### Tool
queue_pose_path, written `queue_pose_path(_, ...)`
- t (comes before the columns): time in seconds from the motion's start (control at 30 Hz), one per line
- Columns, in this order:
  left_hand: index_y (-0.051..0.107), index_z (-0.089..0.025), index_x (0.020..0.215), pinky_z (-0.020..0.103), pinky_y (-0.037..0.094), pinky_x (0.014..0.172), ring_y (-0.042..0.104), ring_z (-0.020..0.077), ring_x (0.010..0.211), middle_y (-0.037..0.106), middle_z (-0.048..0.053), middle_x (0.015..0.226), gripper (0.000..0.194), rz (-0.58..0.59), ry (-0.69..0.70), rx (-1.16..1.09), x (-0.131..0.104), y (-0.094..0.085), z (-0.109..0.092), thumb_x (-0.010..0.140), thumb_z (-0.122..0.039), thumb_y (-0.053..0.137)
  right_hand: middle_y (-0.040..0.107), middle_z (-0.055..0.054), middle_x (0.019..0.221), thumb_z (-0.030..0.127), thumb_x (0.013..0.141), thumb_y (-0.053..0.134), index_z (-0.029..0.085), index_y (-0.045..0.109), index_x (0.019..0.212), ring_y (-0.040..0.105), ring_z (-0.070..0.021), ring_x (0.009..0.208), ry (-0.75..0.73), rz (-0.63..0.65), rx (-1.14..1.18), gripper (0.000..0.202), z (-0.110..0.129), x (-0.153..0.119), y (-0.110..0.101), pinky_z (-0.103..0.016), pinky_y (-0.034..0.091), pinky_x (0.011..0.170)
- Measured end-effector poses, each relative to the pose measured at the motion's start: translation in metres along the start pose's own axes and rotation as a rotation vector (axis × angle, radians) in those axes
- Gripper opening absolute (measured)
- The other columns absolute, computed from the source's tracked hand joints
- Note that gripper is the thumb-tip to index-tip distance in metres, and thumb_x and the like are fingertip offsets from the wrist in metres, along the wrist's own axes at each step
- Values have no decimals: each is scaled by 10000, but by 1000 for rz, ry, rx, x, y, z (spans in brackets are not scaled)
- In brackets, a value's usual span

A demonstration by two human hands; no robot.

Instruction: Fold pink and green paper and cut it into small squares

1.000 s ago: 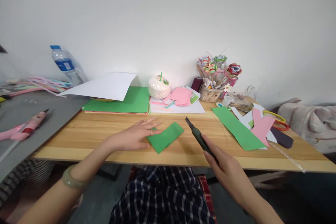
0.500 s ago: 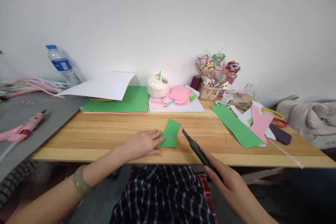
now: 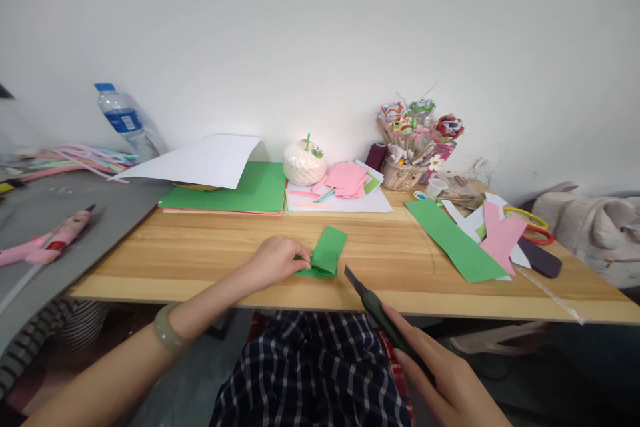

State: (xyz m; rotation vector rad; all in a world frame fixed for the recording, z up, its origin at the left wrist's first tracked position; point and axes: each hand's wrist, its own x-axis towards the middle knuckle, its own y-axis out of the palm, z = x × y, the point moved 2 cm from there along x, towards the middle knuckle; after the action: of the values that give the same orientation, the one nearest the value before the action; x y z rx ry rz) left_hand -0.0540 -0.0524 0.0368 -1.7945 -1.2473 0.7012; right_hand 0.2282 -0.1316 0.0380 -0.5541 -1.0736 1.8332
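Note:
Near the table's front edge lies a folded piece of green paper. My left hand pinches the left side of it, between thumb and fingers, and lifts a flap so that the fold gapes. A bangle circles my left wrist. My right hand is closed around a dark green utility knife. Its blade is out and points up and left, just right of the green paper and apart from it. My right palm hides the knife's rear end.
At the back are green sheets under a white sheet, a white coconut, pink paper pieces and a basket of paper flowers. Rightward lie a green strip and scissors. A pink glue gun lies left.
My left hand has gone from resting flat by the green paper to pinching it and raising its flap. The knife stays in my right hand, nearly still. The view has shifted slightly.

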Motion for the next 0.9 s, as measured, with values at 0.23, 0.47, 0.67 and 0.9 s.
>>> queue_pose_path(0.23, 725, -235, 768, 225, 465, 755, 660, 165, 880, 710, -15, 952, 65, 47, -19, -79, 8, -6, 4, 747, -268, 672, 672, -43, 964, 208, 888, 349, 325, 298, 1388, 677, -169, 694, -108, 31, -169, 516, 19, -7, 8, -242, 530, 573)
queue_pose_path(0.47, 728, -221, 750, 219, 451, 748, 654, 172, 883, 709, 2, 954, 56, 66, 1, -66, 9, -9, 0, 731, -261, 694, 621, -26, 810, 190, 895, 295, 219, 297, 1380, 611, -141, 469, -213, -25, -438, 486, 27, 1, 22, -231, 472, 405)
queue_pose_path(0.67, 727, -238, 797, 222, 445, 751, 653, 171, 859, 709, -21, 937, 130, 80, 37, -23, 8, -9, -1, 756, -349, 673, 541, 21, 693, 188, 896, 281, 145, 305, 1336, 529, -121, 342, -267, -161, -629, 442, 32, 10, 28, -231, 321, 280)
queue_pose_path(0.9, 602, -190, 1150, 298, 350, 981, 483, 202, 1178, 595, 13, 1210, 281, -32, 348, 260, 12, 7, -9, 901, -262, 494, 527, 31, 672, 179, 891, 289, 137, 317, 1315, 510, -107, 329, -246, -186, -675, 426, 32, 9, 33, -229, 274, 290)
